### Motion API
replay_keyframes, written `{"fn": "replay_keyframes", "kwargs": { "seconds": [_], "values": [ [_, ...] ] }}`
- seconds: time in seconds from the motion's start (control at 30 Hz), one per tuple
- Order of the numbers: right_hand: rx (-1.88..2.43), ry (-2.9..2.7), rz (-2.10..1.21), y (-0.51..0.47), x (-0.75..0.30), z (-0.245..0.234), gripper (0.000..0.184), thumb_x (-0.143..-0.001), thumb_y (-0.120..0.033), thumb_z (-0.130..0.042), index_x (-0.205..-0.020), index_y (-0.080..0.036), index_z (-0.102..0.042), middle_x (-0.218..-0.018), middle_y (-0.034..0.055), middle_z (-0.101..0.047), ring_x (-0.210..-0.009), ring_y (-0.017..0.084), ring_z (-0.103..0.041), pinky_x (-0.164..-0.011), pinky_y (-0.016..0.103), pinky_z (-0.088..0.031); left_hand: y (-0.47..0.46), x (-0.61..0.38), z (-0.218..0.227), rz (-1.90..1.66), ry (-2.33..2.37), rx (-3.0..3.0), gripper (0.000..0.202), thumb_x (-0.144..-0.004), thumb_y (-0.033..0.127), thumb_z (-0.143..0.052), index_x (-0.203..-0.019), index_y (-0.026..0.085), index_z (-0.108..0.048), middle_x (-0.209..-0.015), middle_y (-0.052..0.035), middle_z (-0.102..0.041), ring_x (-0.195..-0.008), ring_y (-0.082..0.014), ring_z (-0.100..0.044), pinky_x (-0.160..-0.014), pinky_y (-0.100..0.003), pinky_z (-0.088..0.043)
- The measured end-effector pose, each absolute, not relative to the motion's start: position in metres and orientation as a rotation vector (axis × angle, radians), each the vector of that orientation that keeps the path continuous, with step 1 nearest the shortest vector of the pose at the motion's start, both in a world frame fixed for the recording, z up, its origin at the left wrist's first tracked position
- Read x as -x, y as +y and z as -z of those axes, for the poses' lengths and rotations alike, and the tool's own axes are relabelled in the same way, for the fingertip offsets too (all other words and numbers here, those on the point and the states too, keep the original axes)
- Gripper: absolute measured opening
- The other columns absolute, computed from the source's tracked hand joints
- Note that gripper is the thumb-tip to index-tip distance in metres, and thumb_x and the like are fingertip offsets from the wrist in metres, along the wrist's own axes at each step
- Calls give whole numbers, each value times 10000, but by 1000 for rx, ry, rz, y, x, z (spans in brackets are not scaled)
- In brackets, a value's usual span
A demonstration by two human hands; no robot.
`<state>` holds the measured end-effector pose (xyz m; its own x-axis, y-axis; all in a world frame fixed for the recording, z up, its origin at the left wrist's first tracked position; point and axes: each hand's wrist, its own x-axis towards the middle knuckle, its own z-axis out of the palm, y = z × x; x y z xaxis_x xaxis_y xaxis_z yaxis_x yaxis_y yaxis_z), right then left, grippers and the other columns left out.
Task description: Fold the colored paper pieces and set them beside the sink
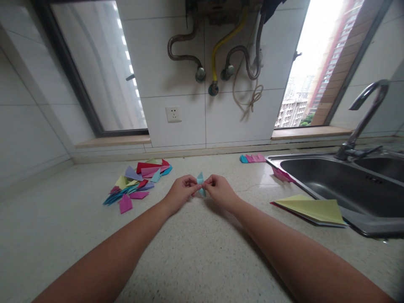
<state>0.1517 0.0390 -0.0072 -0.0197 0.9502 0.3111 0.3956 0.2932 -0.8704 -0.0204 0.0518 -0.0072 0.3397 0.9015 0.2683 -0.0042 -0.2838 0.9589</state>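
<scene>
Between both hands, a small light blue folded paper [200, 179] is pinched just above the countertop. My left hand [183, 189] grips its left side, thumb and fingers closed. From the other side, my right hand [218, 188] pinches it, the fingertips of the two hands nearly meeting. Its pointed ends show above and below the fingers; the middle is covered by them. To the left lies a loose pile of coloured folded papers [148, 171], with a magenta folded piece [125, 203] at its near edge.
A yellow paper plane [311, 208] rests on other folded sheets beside the steel sink [318, 176]. Small blue and pink folded pieces [252, 158] lie at the back, a pink one [282, 174] by the sink rim. A faucet [362, 122] stands at right; hoses [216, 50] hang on the wall.
</scene>
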Motion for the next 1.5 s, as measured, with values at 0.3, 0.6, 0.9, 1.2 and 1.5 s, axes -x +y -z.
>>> {"fn": "replay_keyframes", "kwargs": {
  "seconds": [0.3,0.6,0.9,1.2,1.5],
  "values": [
    [1361,-1619,-513,29,-148,0,89,-773,-224,-601,-706,-168,-619,-712,41,-678,-653,150,-591,-599,260,-393,50,18,7,-1120,817,-1623,280,-738,393,-737,-823,162,-603,-627,45,-542,-459,-64,-517,-398,-166,-295],
    [1332,-1625,-526,33,-151,1,99,-764,-240,-626,-688,-178,-630,-726,50,-691,-671,160,-593,-628,277,-400,50,18,7,-1126,841,-1635,317,-712,427,-752,-835,165,-620,-659,25,-579,-444,-69,-535,-386,-166,-307],
    [1174,-1559,-777,42,-156,8,180,-745,-316,-667,-806,-149,-695,-763,52,-694,-689,151,-602,-654,272,-434,56,21,12,-1132,877,-1532,317,-714,419,-748,-869,175,-618,-691,28,-567,-493,-62,-507,-388,-164,-302],
    [1143,-1594,-881,40,-156,6,173,-751,-307,-629,-733,-143,-680,-644,9,-615,-587,116,-501,-587,252,-378,55,21,13,-1111,864,-1531,293,-717,395,-747,-860,168,-631,-626,27,-565,-499,-72,-501,-406,-164,-320],
    [1135,-1607,-818,42,-157,6,246,-771,-366,-656,-862,-140,-697,-809,65,-699,-726,158,-607,-657,269,-435,57,23,12,-1117,857,-1465,353,-697,445,-755,-878,176,-617,-593,37,-549,-451,-61,-477,-397,-161,-293]
  ]
}}
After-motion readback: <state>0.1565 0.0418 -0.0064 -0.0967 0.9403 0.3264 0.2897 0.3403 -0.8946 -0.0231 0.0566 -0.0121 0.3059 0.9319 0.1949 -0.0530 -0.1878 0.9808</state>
